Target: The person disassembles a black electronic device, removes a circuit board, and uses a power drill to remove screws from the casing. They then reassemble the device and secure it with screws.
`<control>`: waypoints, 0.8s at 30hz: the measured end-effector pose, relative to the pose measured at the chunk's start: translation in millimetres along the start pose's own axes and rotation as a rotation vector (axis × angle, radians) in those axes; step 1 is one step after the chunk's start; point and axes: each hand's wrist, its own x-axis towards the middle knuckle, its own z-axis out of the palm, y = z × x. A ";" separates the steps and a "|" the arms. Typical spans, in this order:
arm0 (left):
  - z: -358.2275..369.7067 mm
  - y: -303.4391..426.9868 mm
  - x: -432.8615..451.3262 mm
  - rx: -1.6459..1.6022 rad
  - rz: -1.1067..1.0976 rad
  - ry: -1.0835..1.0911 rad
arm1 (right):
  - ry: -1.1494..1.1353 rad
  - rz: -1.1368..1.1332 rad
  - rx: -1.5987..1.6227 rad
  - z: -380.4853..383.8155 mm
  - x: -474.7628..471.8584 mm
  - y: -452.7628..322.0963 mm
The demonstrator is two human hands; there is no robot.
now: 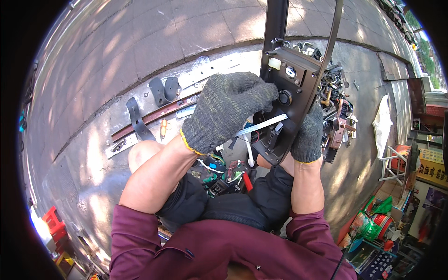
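Upright in front of me is a long, dark metal lock housing [301,75] with an open frame at its upper end. My right hand [308,134], in a dark knit glove, grips its right edge; the fingers are partly hidden behind it. My left hand [231,108], gloved the same way, has curled fingers by a round black part [284,97] on the housing's inner face. Whether those fingers pinch anything is hidden. A white flat ribbon cable [262,125] sticks out from the lower part of the housing, below the left hand.
Metal lock parts [337,115] lie piled beyond my right hand. Circuit boards and wires [218,175] lie between my legs. To the left are a rust-brown metal rail [150,119], black curved strips [162,91] and an orange-handled screwdriver [163,128]. A white cloth [382,126] lies at right.
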 end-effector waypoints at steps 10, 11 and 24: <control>-3.3 3.9 -15.3 -0.206 0.524 -0.106 | -0.181 0.139 0.530 -9.9 -3.2 1.3; -13.3 7.7 -13.8 -0.143 0.465 -0.115 | -0.191 0.253 0.814 -10.3 -1.9 1.7; -55.5 -9.9 22.1 -0.712 0.111 0.066 | 0.019 -0.086 0.480 -39.5 10.0 13.3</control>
